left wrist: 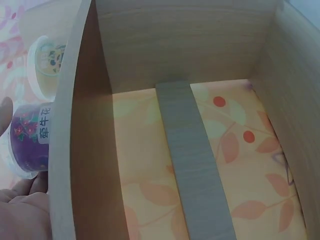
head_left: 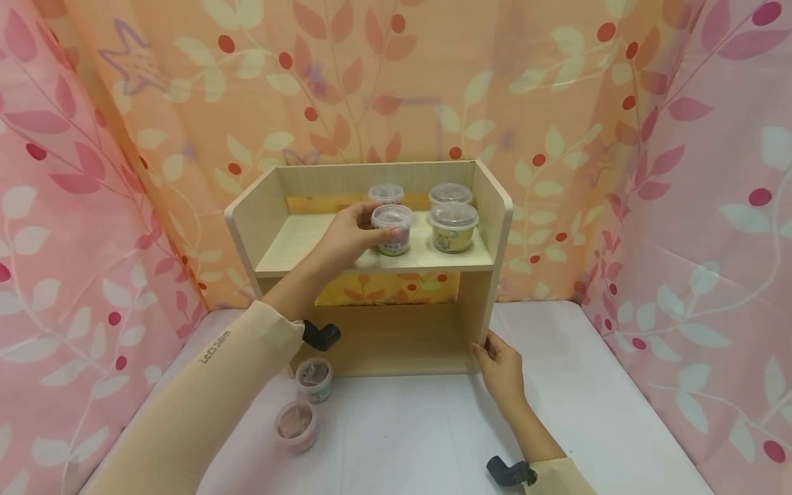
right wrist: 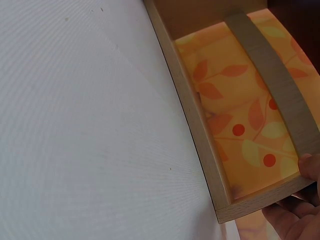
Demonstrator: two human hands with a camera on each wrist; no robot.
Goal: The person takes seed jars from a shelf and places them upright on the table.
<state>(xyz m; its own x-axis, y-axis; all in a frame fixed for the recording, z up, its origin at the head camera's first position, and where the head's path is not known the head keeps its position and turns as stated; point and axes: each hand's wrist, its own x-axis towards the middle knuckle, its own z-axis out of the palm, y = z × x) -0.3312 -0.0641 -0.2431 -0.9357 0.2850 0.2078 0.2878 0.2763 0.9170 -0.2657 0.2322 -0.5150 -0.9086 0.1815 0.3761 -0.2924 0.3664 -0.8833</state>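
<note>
My left hand point(head_left: 349, 237) holds a small lidded plastic tub point(head_left: 392, 237) at the front of the upper board of a light wooden shelf unit point(head_left: 297, 240), thumb on its near side. In the left wrist view that tub point(left wrist: 31, 137) has a purple label with a flower; the shelf board's edge hides its base. Directly behind it is another clear-lidded tub point(head_left: 386, 193). To its right stands a yellow tub point(head_left: 453, 237), with one more lidded tub point(head_left: 450, 194) at its back. My right hand point(head_left: 502, 368) grips the unit's right side panel low down, its thumb point(right wrist: 310, 166) on the inner side.
On the white-covered table point(head_left: 408, 440), two lidded tubs, one greenish point(head_left: 314, 379) and one pink point(head_left: 295, 427), stand before the unit's left front corner. Patterned cloth point(head_left: 396, 82) hangs behind and at both sides. A narrow back slat point(right wrist: 275, 82) crosses the unit's lower compartment.
</note>
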